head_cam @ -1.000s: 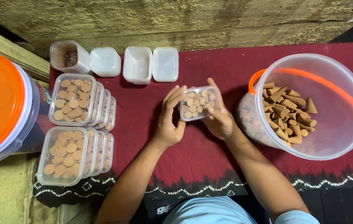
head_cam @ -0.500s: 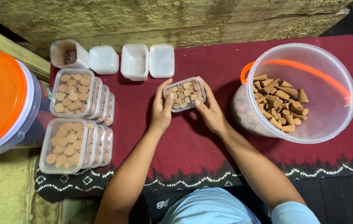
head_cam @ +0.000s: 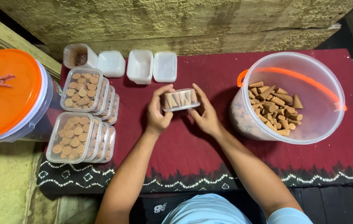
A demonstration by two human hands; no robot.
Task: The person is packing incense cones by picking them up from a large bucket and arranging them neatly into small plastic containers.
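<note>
At the centre of the frame, the left hand [head_cam: 158,113] and the right hand [head_cam: 204,116] hold a small clear plastic box of brown cones [head_cam: 180,100] between them, fingers clamped on its two ends, turned on its side above the dark red cloth [head_cam: 209,145]. Left of them lie two rows of filled clear boxes [head_cam: 81,114]. Four white empty tubs [head_cam: 139,65] sit at upper centre, a clear bucket of brown cones [head_cam: 292,97] at right, and an orange-lidded bucket [head_cam: 8,93] at far left.
</note>
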